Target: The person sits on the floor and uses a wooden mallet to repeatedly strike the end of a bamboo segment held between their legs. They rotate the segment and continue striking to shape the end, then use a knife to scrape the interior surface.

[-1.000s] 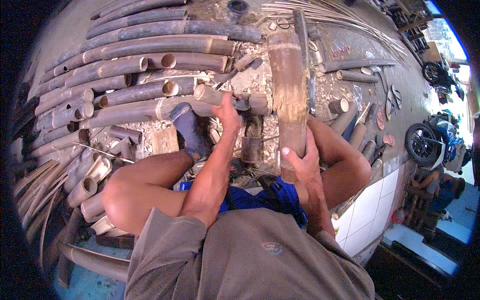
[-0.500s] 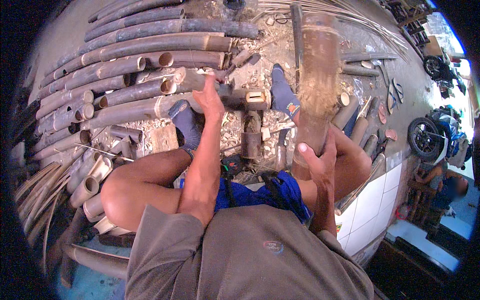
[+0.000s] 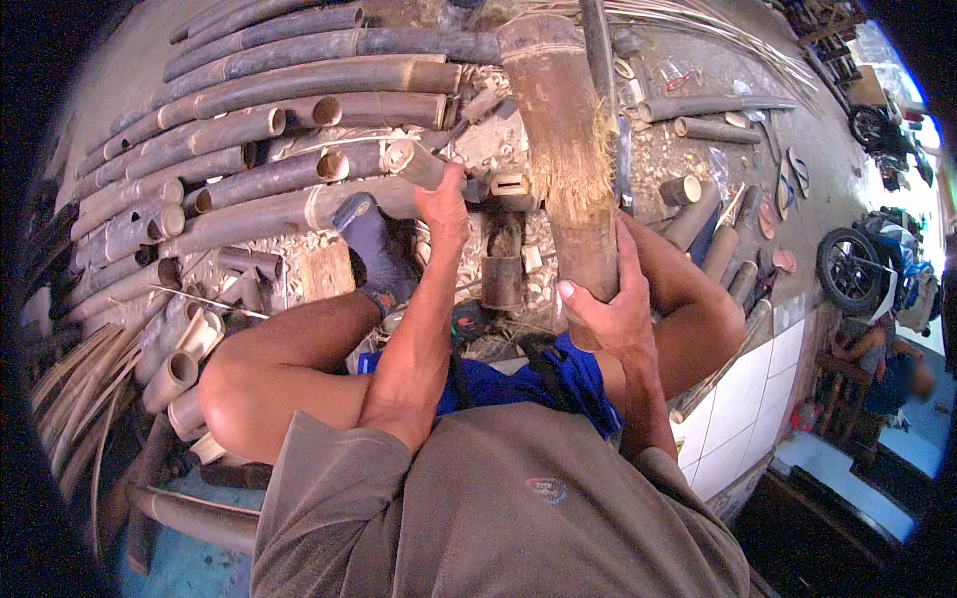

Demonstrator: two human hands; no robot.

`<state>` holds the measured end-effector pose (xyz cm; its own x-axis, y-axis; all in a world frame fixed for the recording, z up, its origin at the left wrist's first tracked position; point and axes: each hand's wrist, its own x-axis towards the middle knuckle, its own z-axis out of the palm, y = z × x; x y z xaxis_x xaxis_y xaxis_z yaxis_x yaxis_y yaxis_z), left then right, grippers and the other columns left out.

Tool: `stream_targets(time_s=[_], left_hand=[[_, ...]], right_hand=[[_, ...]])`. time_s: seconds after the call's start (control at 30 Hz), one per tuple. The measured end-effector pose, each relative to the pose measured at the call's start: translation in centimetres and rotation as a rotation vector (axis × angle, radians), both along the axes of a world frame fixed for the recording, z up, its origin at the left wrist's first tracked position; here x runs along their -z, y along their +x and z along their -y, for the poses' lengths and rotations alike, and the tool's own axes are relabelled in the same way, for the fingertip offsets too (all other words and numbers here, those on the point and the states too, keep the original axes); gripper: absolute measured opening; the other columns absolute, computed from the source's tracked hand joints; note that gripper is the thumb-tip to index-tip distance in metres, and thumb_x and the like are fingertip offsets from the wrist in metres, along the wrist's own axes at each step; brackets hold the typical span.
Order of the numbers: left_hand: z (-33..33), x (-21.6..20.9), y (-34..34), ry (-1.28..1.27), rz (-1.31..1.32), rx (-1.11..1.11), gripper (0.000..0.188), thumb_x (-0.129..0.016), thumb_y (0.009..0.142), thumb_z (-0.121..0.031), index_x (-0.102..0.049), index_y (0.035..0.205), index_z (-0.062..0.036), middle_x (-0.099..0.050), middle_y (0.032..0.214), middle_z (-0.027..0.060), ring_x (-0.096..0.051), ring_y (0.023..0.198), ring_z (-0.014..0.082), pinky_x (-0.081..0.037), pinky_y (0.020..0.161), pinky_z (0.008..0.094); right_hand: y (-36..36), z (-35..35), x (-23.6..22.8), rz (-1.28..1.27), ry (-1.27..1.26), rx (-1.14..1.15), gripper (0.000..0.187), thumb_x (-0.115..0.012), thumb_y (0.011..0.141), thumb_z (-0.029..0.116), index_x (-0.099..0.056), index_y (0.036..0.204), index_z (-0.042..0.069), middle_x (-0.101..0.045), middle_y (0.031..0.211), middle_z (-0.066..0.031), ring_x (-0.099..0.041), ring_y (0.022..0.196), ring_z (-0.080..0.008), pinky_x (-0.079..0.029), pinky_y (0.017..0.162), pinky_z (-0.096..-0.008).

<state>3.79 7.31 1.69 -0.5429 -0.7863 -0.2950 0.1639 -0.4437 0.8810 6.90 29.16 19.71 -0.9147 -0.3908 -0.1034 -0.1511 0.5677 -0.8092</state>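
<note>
My right hand (image 3: 610, 307) is wrapped round the narrow lower end of a thick bamboo mallet (image 3: 553, 120), its middle frayed into pale fibres. The mallet stands raised over the work, leaning left at its wide top. My left hand (image 3: 442, 199) is closed round a chisel (image 3: 411, 162) with a thick, round-ended handle. The chisel's dark end points right, towards a rectangular slot (image 3: 511, 184) cut in a long bamboo pole (image 3: 269, 217) lying across in front of me; whether it touches is hard to see. My left foot (image 3: 374, 239) rests against this pole.
Many bamboo poles (image 3: 299, 82) lie side by side at the far left. Pale chips cover the floor between my legs, around an upright bamboo piece (image 3: 501, 282). Split strips (image 3: 85, 384) lie at left. Sandals (image 3: 783, 189), a motorbike (image 3: 847, 269) and another person (image 3: 887, 374) are at right.
The mallet has swung left and turned, its top now leaning over the slot. My left hand and the chisel have shifted slightly right and nearer to me.
</note>
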Motion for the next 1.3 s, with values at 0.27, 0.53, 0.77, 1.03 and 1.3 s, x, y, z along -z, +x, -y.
stream_targets(time_s=[0.27,0.53,0.77,1.03,1.3], left_hand=[[0.1,0.8,0.0,0.003,0.036,0.008,0.032,-0.075,0.089,-0.017,-0.062,0.114,-0.0011,-0.065,0.102,0.0059,-0.061,0.088,0.0181,-0.049,0.074,0.0344],[-0.5,-0.2,0.3,-0.085,-0.047,-0.022,0.015,-0.075,0.088,-0.013,-0.065,0.090,-0.0026,-0.067,0.085,0.0016,-0.060,0.077,0.0129,-0.048,0.074,0.0313],[-0.6,1.0,0.0,-0.273,-0.002,-0.023,0.011,-0.072,0.091,-0.011,-0.066,0.089,-0.0023,-0.066,0.082,-0.0001,-0.061,0.076,0.0126,-0.049,0.074,0.0301],[0.1,6.3,-0.5,-0.424,-0.069,0.034,0.039,-0.075,0.090,-0.010,-0.058,0.124,0.0027,-0.066,0.116,0.0075,-0.061,0.102,0.0167,-0.049,0.093,0.0330],[-0.5,2.8,-0.1,-0.206,-0.018,0.052,0.035,-0.076,0.087,-0.008,-0.064,0.117,0.0062,-0.070,0.116,0.0098,-0.063,0.102,0.0190,-0.049,0.095,0.0345]], right_hand=[[0.3,-0.2,0.5,0.019,0.010,0.014,0.098,-0.084,0.077,0.025,-0.032,0.157,0.004,-0.063,0.134,-0.0249,-0.064,0.123,-0.0331,-0.048,0.106,-0.0416],[0.0,0.1,0.4,-0.018,0.012,-0.040,0.098,-0.083,0.077,0.024,-0.030,0.158,0.003,-0.062,0.135,-0.0269,-0.063,0.124,-0.0346,-0.048,0.106,-0.0427],[-6.1,5.5,-6.9,-0.364,0.012,-0.339,0.103,-0.084,0.076,0.024,-0.027,0.161,0.008,-0.056,0.143,-0.0271,-0.061,0.128,-0.0347,-0.047,0.107,-0.0409],[-10.0,12.1,-9.6,-0.702,0.575,-0.856,0.087,-0.079,0.077,0.037,-0.039,0.155,0.034,-0.069,0.091,-0.0211,-0.071,0.078,-0.0394,-0.059,0.065,-0.0495],[-10.6,12.8,-8.6,-0.651,0.519,-0.880,0.090,-0.079,0.077,0.049,-0.038,0.156,0.035,-0.070,0.087,-0.0193,-0.071,0.072,-0.0403,-0.058,0.060,-0.0459]])
